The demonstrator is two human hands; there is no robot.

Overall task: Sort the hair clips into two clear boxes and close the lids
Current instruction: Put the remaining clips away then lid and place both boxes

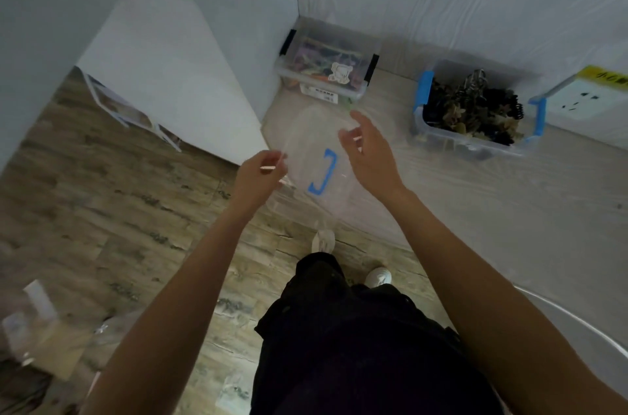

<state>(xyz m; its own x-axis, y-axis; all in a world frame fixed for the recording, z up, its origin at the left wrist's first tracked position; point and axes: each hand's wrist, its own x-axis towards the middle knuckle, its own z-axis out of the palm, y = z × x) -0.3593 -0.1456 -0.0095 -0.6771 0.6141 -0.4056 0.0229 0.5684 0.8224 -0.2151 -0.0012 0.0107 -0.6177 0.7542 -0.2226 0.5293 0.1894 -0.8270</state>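
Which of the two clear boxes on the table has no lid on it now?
The box with blue latches, on the right near the wall socket: its dark clips lie uncovered. The box with black latches in the corner is lidded.

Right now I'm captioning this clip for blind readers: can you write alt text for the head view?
A person holds a clear lid with a blue handle between left hand and right hand. Behind it on the table, a box with blue latches stands open, full of dark hair clips; a box with black latches is lidded.

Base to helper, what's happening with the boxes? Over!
Left hand grips clear lid; right hand open beside it. Blue-latch box uncovered, full. Black-latch box closed.
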